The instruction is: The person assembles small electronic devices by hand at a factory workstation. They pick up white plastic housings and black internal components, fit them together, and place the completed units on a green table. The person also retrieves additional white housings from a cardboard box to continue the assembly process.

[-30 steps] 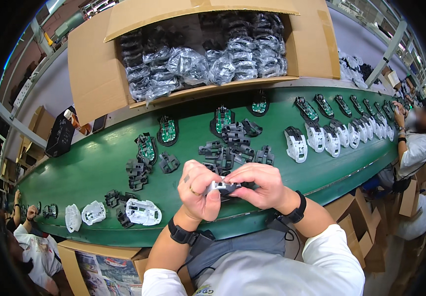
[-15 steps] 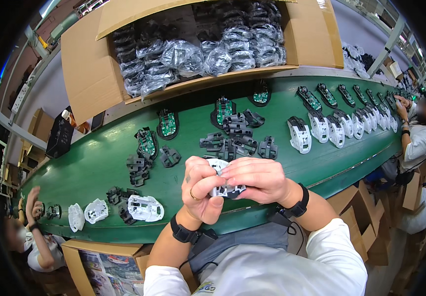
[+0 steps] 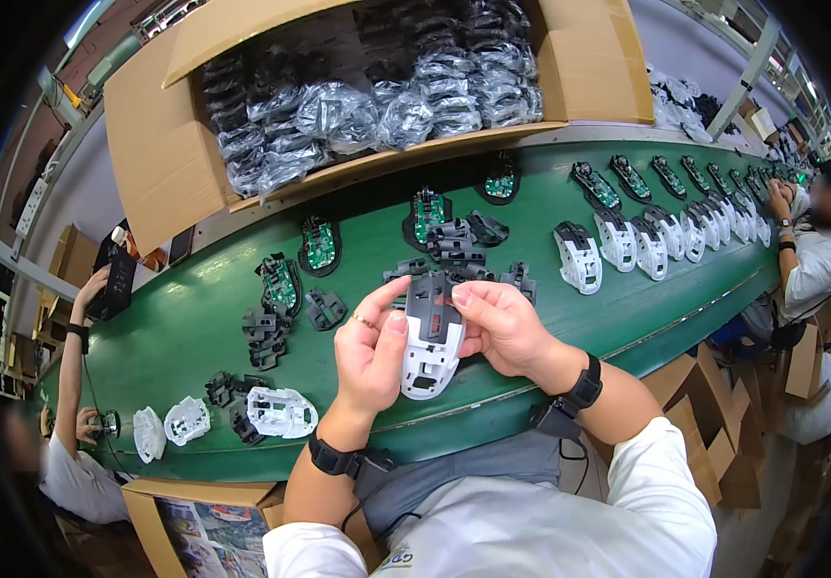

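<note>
Between my two hands is a computer-mouse shell (image 3: 429, 361), white at the body with a dark grey button piece over its far end. My left hand (image 3: 369, 352) grips its left edge with thumb and fingers. The thumb of my right hand (image 3: 504, 329) presses near the top right of the dark piece, fingers curled behind. Just beyond my hands lies a pile of loose dark grey button pieces (image 3: 456, 243), partly hidden by the hands. More dark pieces (image 3: 266, 335) lie to the left, beside white shells (image 3: 282, 412) near the front edge.
Green circuit boards on black mouse bases (image 3: 319, 247) lie along the green bench (image 3: 377, 252). Assembled white shells (image 3: 580, 258) line the right side. An open carton (image 3: 396, 143) of bagged parts stands behind. A co-worker's arm (image 3: 74, 356) reaches in at left; another person (image 3: 815, 241) works at far right.
The shell has turned in my hands and now shows its dark piece and white body lengthwise. My fingers have spread to its sides. The left co-worker's arm has reached toward a black box.
</note>
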A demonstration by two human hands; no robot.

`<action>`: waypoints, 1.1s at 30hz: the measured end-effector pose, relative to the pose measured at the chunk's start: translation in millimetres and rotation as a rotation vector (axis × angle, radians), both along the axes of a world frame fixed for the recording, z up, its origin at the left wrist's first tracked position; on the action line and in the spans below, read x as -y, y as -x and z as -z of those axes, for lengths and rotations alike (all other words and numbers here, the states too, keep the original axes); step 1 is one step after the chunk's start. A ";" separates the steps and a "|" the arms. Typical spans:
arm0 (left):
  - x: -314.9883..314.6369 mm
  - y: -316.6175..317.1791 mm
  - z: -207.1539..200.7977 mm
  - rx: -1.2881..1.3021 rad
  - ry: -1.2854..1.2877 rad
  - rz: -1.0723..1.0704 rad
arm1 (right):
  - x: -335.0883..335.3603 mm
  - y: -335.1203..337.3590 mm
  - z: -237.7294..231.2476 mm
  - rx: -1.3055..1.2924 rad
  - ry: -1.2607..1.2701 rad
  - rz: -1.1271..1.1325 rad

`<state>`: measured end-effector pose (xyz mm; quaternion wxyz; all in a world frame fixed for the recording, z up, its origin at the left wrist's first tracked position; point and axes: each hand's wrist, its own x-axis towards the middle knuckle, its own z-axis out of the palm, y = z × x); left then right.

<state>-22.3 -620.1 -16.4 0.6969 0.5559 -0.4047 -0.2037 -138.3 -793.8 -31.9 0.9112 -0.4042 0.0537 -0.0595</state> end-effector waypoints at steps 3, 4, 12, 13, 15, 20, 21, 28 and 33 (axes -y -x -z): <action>3.9 4.6 -7.0 -0.072 -0.002 -0.024 | 0.7 -2.0 2.7 -0.039 -0.025 -0.019; 4.5 4.5 -7.5 -0.085 -0.001 -0.018 | 1.2 -1.7 2.3 -0.041 -0.031 -0.025; 24.3 7.0 -14.7 0.900 -0.245 -0.364 | 83.6 3.1 -17.7 0.226 0.072 0.791; 38.4 13.2 -16.6 1.017 -0.292 -0.295 | 101.5 10.8 -18.1 0.181 0.128 0.845; 71.1 26.8 -17.8 1.162 -0.403 -0.156 | 129.6 19.8 -7.2 0.072 0.298 0.894; 118.0 20.7 1.7 1.238 -0.809 0.154 | 149.1 11.8 20.8 -0.353 1.065 0.835; 113.3 18.7 8.6 1.272 -0.757 0.114 | 146.2 13.0 19.7 -0.352 1.270 0.928; 33.3 -2.3 -2.8 1.362 -0.681 0.294 | 141.7 35.5 5.4 -0.576 1.714 0.943; -38.7 -29.6 -13.7 1.418 -0.751 0.319 | 91.7 26.0 -17.5 -0.159 1.841 0.458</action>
